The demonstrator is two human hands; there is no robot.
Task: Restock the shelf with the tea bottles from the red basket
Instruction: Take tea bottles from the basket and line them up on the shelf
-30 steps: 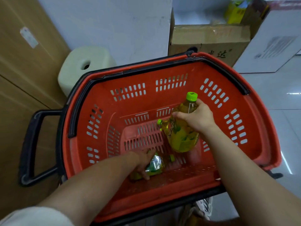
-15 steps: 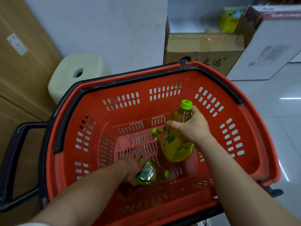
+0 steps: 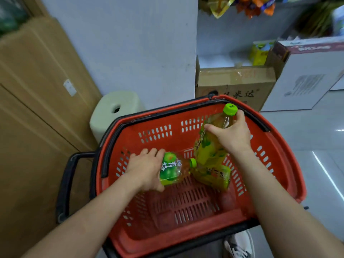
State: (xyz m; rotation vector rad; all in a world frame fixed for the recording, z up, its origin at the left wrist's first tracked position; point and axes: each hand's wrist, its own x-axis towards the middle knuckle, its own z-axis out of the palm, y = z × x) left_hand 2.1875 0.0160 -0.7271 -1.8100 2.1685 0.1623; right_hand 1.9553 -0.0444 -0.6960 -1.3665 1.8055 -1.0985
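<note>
The red basket (image 3: 290, 164) stands on the floor below me. My left hand (image 3: 145, 168) grips a small tea bottle (image 3: 172, 169) with a green label, held sideways above the basket floor, its green cap pointing right. My right hand (image 3: 231, 135) holds a large yellow tea bottle (image 3: 208, 149) by the shoulder, green cap up near the far rim. Under it is another yellow-labelled bottle (image 3: 214, 175); I cannot tell whether my right hand holds it or whether it lies in the basket.
A cardboard box (image 3: 234, 84) and a white carton (image 3: 307, 75) stand behind the basket. A pale plastic stool (image 3: 115, 108) sits at its far left corner, beside wooden panels (image 3: 37, 118). The basket's black pull handle (image 3: 65, 183) sticks out left. Snack packets (image 3: 242, 4) hang above.
Both hands have risen from the basket floor. The left lifted the small green-label bottle and the right raised the large bottle towards the far rim. My view has tilted upward.
</note>
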